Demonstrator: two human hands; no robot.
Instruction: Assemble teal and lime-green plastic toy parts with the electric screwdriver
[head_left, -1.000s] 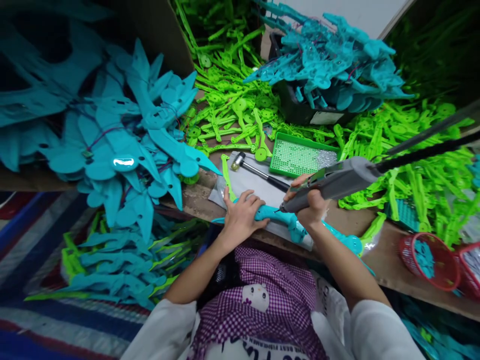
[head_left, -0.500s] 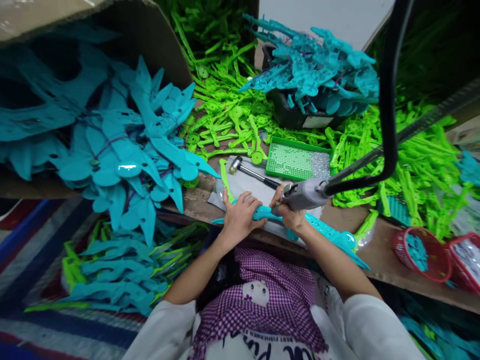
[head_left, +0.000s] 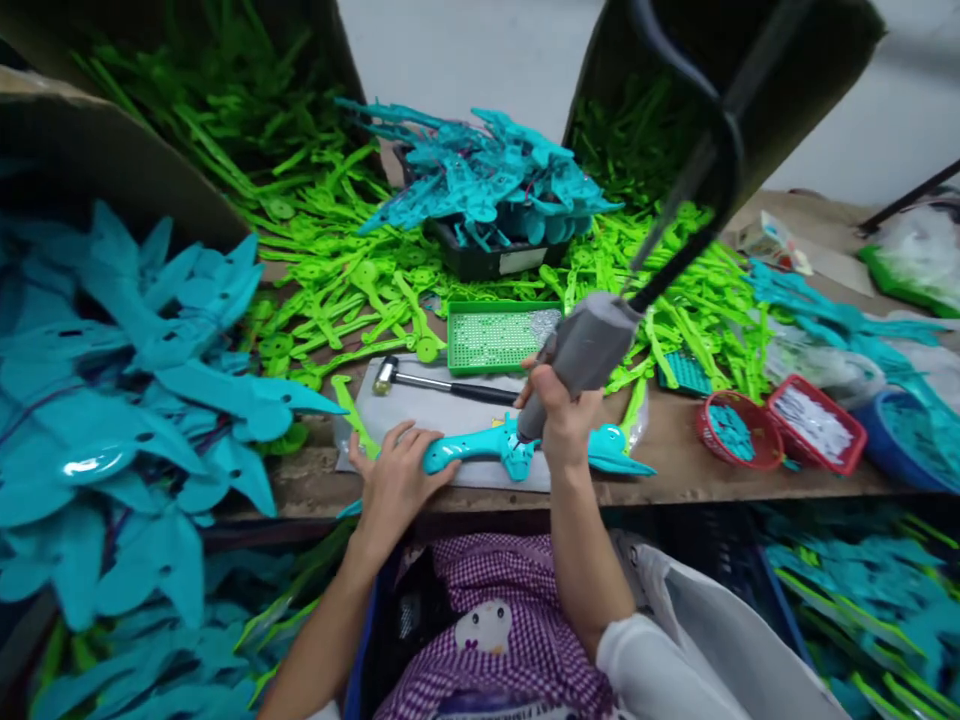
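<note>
A long teal plastic part lies across a pale sheet at the bench's front edge. My left hand grips its left end, thumb on the near side and fingers over the top. In my right hand is a grey electric screwdriver, fingers wrapped round its body. It leans up to the right, and its tip meets the middle of the teal part; the exact contact spot is too small to make out. Beyond the part lies a hammer with a black handle. A green tray of small metal pieces, likely screws, stands behind it.
Teal parts are heaped at the left. Lime-green parts cover the bench's back, around a black bin piled with teal pieces. Red baskets and a blue basin stand at the right. A black cable hangs above the screwdriver.
The screwdriver has swung from lying low and sideways to a steeper lean, tip down on the teal part. My left hand has moved to the part's left end. The view has shifted right.
</note>
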